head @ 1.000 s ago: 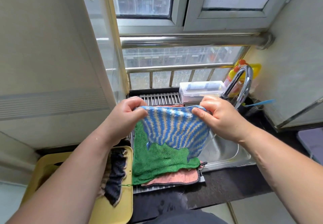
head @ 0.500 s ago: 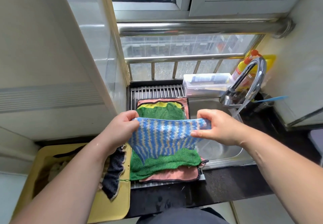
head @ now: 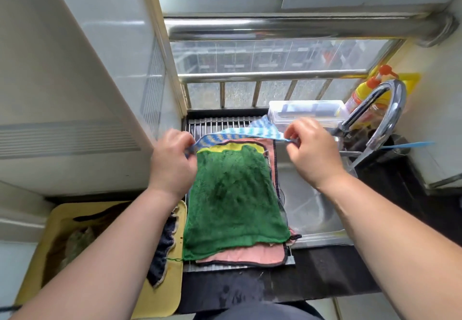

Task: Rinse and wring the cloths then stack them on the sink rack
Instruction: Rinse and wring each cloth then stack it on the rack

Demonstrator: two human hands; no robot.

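A blue and white striped cloth (head: 240, 133) is stretched flat, seen almost edge-on, above the far end of the sink rack (head: 220, 124). My left hand (head: 172, 157) pinches its left corner and my right hand (head: 310, 152) pinches its right corner. Below it a green cloth (head: 235, 197) lies on top of a stack on the rack, with a yellow cloth (head: 230, 147) peeking out at its far edge and a pink cloth with dark trim (head: 240, 256) underneath.
The steel sink basin (head: 307, 207) lies right of the rack, with a curved tap (head: 385, 119) over it. A clear plastic box (head: 305, 113) and an orange-capped bottle (head: 362, 94) stand behind. A yellow tray (head: 160, 289) at the left holds dark cloths (head: 162, 249).
Both hands have carried the striped cloth from hanging in front of the stack up and away toward the rack's far end, so the green cloth below shows in full.
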